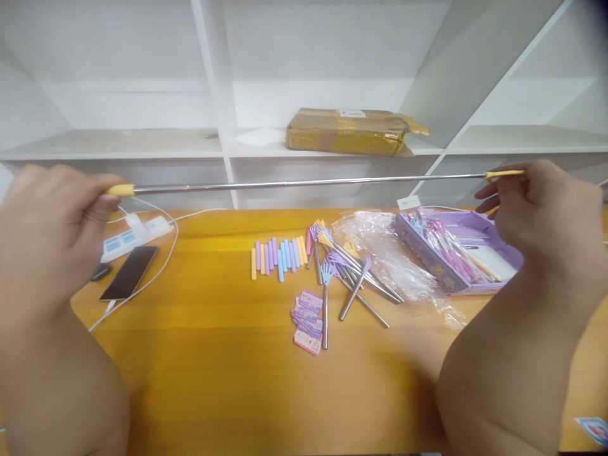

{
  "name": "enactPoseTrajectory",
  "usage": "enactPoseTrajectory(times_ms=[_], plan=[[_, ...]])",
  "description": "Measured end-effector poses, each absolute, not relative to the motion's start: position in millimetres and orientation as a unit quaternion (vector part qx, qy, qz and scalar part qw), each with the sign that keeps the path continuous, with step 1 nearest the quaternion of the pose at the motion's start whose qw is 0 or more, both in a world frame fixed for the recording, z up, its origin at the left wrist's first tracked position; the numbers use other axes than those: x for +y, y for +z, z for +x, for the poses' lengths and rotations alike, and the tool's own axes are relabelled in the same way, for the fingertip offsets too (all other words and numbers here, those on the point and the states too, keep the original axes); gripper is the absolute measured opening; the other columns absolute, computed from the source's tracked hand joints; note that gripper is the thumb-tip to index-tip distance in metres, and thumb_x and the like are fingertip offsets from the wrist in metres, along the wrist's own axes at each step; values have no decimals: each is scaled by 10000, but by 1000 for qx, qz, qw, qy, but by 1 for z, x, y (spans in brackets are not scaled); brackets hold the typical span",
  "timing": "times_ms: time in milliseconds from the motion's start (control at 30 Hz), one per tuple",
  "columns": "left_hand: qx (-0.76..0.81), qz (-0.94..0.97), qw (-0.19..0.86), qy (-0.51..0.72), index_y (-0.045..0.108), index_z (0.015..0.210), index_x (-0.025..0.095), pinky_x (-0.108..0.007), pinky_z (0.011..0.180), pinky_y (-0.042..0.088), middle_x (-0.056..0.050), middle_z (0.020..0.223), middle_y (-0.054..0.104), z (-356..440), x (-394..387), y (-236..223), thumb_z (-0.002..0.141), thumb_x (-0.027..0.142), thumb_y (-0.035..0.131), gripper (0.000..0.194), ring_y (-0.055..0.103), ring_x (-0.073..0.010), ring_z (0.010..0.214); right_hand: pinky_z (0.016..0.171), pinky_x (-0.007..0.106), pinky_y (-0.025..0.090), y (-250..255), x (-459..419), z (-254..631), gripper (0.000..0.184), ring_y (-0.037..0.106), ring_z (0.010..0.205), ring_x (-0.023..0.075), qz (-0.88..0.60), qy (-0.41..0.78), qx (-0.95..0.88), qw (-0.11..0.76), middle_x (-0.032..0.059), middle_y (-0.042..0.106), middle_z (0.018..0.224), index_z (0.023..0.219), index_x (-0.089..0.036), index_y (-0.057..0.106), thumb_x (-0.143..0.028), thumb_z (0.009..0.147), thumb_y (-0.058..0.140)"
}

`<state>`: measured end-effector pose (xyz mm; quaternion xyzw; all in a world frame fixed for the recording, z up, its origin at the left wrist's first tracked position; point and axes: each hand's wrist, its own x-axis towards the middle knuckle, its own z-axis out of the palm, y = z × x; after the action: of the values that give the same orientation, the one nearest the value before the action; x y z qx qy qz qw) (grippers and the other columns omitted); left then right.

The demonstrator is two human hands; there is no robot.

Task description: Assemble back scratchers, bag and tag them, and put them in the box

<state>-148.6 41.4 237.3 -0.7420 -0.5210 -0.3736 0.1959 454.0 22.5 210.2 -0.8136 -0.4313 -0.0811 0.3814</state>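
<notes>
A telescopic back scratcher (285, 183) is stretched out level above the table, its metal rod fully drawn between my hands. My left hand (57, 221) is closed on its yellow handle end. At the other end, my right hand (536, 209) pinches the yellow head, whose shape is partly hidden by the fingers. Below lie several more back scratchers (325, 310) with metal rods and purple, blue or yellow claw heads. Beside them is a row of short coloured handle sleeves (270, 256). Small pink and purple cards (308, 323) overlap in a loose stack nearer me.
Clear plastic bags (394, 253) lie beside a purple box (446, 278) holding packed items at right. A phone (129, 273), its cable and a white power strip (137, 237) are at left. Behind, a taped carton (349, 132) rests on a white shelf (161, 144).
</notes>
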Motion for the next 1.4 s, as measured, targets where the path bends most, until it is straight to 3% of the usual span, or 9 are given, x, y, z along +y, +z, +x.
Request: enactPoseTrajectory(times_ms=[100, 200, 400, 567, 733, 900, 1100, 1200, 1400], plan=[[-486, -766, 293, -302, 804, 1243, 234, -436, 849, 451, -89, 905, 724, -157, 48, 235, 1052, 446, 523, 401, 626, -297, 872, 607, 260, 467, 201, 25, 464, 348, 711, 656, 145, -774, -122, -470, 406, 63, 799, 881, 1106, -232, 754, -50, 999, 478], [-453, -776, 310, -311, 807, 1239, 218, -439, 828, 451, -91, 871, 719, -156, 53, 231, 1060, 449, 513, 414, 625, -294, 853, 673, 277, 489, 193, 32, 473, 393, 696, 646, 164, -760, -150, -484, 408, 58, 790, 843, 1125, -225, 754, -13, 955, 469], [-434, -748, 332, -377, 828, 1140, 218, -477, 849, 483, -107, 837, 686, -121, 52, 225, 1046, 446, 531, 386, 583, -303, 844, 811, 367, 433, 191, 49, 480, 530, 701, 918, 245, -796, -233, -426, 360, 181, 828, 1042, 1291, -156, 750, 77, 865, 537], [-414, -753, 344, -380, 837, 1109, 208, -442, 772, 469, -124, 855, 702, -104, 50, 222, 1056, 412, 533, 370, 539, -295, 821, 796, 410, 389, 191, 54, 487, 593, 667, 923, 226, -816, -211, -399, 361, 232, 802, 1078, 1349, -95, 735, 137, 853, 507], [-386, -761, 346, -391, 838, 1113, 183, -444, 762, 411, -131, 851, 693, -106, 53, 222, 1048, 368, 563, 337, 512, -288, 800, 772, 455, 344, 190, 59, 488, 495, 645, 913, 239, -811, -220, -374, 391, 257, 765, 1118, 1373, -90, 722, 20, 927, 537], [-370, -763, 341, -407, 819, 1050, 241, -383, 705, 361, -74, 799, 658, -94, 56, 215, 1024, 341, 635, 211, 470, -246, 767, 822, 453, 345, 193, 64, 468, 491, 653, 969, 273, -807, -212, -423, 354, 263, 756, 1153, 1353, -107, 706, -2, 922, 495], [-400, -760, 357, -369, 770, 1120, 267, -359, 697, 375, -55, 805, 623, -58, 52, 196, 1075, 256, 573, 202, 451, -238, 802, 798, 415, 355, 190, 59, 395, 335, 637, 973, 285, -736, -190, -551, 344, 235, 728, 1167, 1307, -170, 665, -221, 1056, 448], [-397, -759, 362, -367, 756, 1109, 263, -366, 678, 356, -52, 785, 614, -38, 47, 187, 1083, 223, 547, 214, 437, -237, 770, 765, 386, 360, 184, 49, 343, 323, 623, 907, 271, -702, -157, -623, 308, 199, 706, 1150, 1270, -177, 629, -343, 1120, 395], [-405, -788, 296, -356, 744, 1149, 292, -376, 678, 360, -59, 824, 650, -5, 38, 165, 1086, 192, 517, 256, 486, -236, 735, 626, 317, 271, 161, 22, 250, 362, 580, 731, 210, -665, -86, -715, 198, 149, 670, 1105, 1237, -174, 590, -411, 1152, 330]])
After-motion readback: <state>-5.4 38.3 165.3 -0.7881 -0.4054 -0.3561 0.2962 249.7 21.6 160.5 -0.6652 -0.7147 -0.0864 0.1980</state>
